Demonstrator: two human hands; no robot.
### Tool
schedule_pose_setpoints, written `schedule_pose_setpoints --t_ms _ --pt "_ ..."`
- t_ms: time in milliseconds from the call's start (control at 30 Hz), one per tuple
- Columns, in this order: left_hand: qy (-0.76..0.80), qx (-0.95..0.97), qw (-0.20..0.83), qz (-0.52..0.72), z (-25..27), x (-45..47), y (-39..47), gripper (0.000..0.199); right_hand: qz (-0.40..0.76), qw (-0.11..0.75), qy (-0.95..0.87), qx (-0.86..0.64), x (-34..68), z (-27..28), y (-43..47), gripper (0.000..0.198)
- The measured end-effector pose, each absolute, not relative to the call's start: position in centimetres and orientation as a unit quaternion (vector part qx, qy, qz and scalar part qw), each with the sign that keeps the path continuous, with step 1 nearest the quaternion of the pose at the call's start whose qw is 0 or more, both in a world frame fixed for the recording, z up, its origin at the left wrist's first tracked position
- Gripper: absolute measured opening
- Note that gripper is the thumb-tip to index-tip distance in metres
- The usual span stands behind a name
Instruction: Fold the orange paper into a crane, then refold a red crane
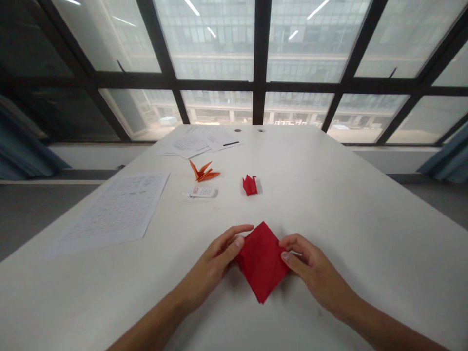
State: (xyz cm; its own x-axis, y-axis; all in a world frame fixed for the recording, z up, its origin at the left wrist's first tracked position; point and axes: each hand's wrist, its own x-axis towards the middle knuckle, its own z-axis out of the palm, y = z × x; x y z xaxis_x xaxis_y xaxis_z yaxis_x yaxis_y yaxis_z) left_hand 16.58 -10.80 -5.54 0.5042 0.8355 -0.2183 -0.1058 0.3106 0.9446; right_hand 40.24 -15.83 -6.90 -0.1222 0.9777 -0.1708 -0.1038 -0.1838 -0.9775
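Between my hands is a red sheet of origami paper, folded into a diamond with one corner pointing away from me and one toward me. My left hand grips its left corner, thumb on top and index finger stretched along the far left edge. At the right corner my right hand pinches the paper between thumb and fingers. The fingers underneath are hidden. Farther off stand a small red paper crane and, to its left, an orange paper crane with spread points.
A small white labelled item lies just in front of the orange crane. A printed sheet rests on the left of the white table. More papers overlap at the far end, near large windows.
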Motion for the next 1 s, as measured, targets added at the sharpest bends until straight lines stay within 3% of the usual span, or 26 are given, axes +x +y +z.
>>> schedule_pose_setpoints --t_ms 200,367,533,700,733,867,1000 --pt "0.337 0.439 0.752 0.357 -6.1 16.7 -10.5 0.056 0.588 0.407 -0.506 -0.482 40.3 -6.3 -16.5 0.030" --pt "0.354 0.455 0.729 0.368 -6.2 16.5 -10.4 0.045 0.557 0.374 -0.562 -0.484 39.9 -6.1 -17.1 0.054" --pt "0.399 0.561 0.636 0.348 -5.4 17.4 -11.1 0.046 0.422 0.363 -0.641 -0.528 39.1 -6.9 -17.5 0.059" --pt "0.420 0.582 0.610 0.336 -5.0 18.4 -12.4 0.052 0.263 0.320 -0.735 -0.537 38.9 -7.0 -18.0 0.069" --pt "0.420 0.590 0.602 0.336 -4.9 18.4 -12.5 0.051 0.252 0.317 -0.742 -0.534 39.0 -6.8 -18.0 0.065" --pt "0.455 0.636 0.527 0.333 -4.5 17.6 -11.9 0.044 0.297 0.354 -0.689 -0.559 39.9 -5.7 -17.3 0.018" --pt "0.524 0.683 0.411 0.300 -4.7 15.9 -10.2 0.045 0.401 0.389 -0.574 -0.598 41.6 -5.4 -15.5 0.018"
